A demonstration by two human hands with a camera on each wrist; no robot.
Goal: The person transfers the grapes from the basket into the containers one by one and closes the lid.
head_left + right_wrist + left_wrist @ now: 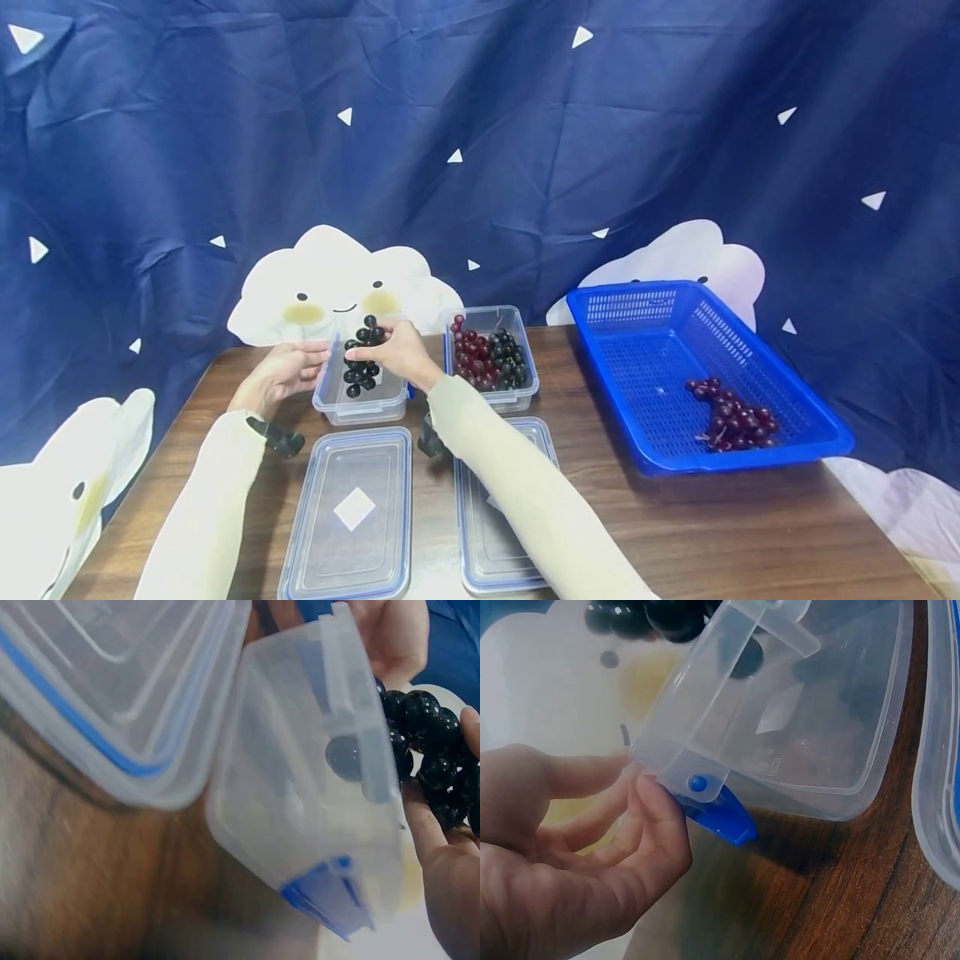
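Observation:
My right hand [405,354] holds a bunch of black grapes [363,377] over a clear plastic container [367,410] at the left of the table. Part of the bunch hangs down inside the walls. At that container's left side, my left hand [288,372] pinches the rim at a corner, thumb and fingertips beside a blue latch [731,817] in the left wrist view. From the right wrist, the black grapes [439,772] lie between the right thumb and fingers, at the container's rim.
A second clear container [510,400], holding red grapes [472,358] and black grapes [508,358], stands to the right. Two blue-edged lids, a left one [337,567] and a right one [495,558], lie in front. The blue basket [615,392] at right holds red grapes [738,421].

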